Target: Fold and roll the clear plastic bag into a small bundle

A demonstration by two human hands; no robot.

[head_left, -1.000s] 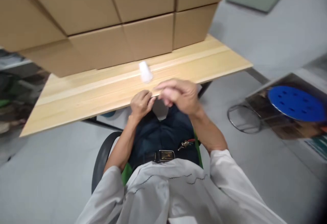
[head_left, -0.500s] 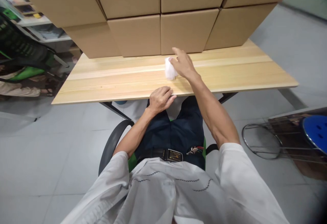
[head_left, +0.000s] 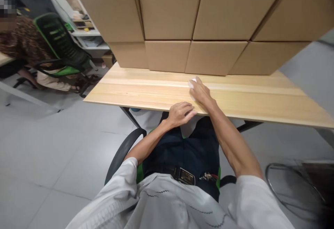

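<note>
My right hand is closed over a small white item on the wooden table. That item looks soft and pale, perhaps paper or thin plastic; most of it is hidden by my fingers and I cannot tell its kind. At the front edge of the table rests my left hand, its fingers loosely bent, the thumb apart and nothing visible in it. It lies just nearer to me and to the left of the right hand.
Brown cardboard boxes stand stacked in two or more rows along the table's back. A person sits on a green and black chair at the far left. A metal-framed stool is on the floor at right.
My right hand, earlier spread with its fingers beside the white item, has come down over it and closed. My left hand stays at the table edge. The view has turned left and up.
</note>
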